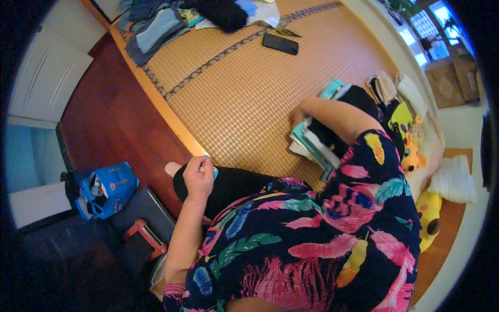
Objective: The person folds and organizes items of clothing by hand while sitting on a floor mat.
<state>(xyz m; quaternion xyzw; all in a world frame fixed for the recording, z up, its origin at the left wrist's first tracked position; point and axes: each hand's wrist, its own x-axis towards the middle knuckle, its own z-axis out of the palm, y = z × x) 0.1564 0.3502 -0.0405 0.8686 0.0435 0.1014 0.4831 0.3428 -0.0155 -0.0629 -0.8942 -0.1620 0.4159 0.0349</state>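
Observation:
My left hand (199, 177) is closed in a fist above my dark-clad knee, around a small blue and yellowish item (215, 172) that mostly stays hidden; what it is cannot be told. On the right, my right hand (299, 114) is at the edge of a stack of folded clothes (321, 144) in teal, white, grey and black. That hand is blurred and its fingers point down, so its hold is unclear. My forearm crosses over the stack and covers part of it.
A black phone (280, 44) lies on the woven mat (234, 97). Clothes (160, 29) are heaped at the top left. A blue bag (113, 187) stands beside a dark suitcase (144, 210) at lower left. Plush toys (411, 154) and more clothes (386, 87) line the right side.

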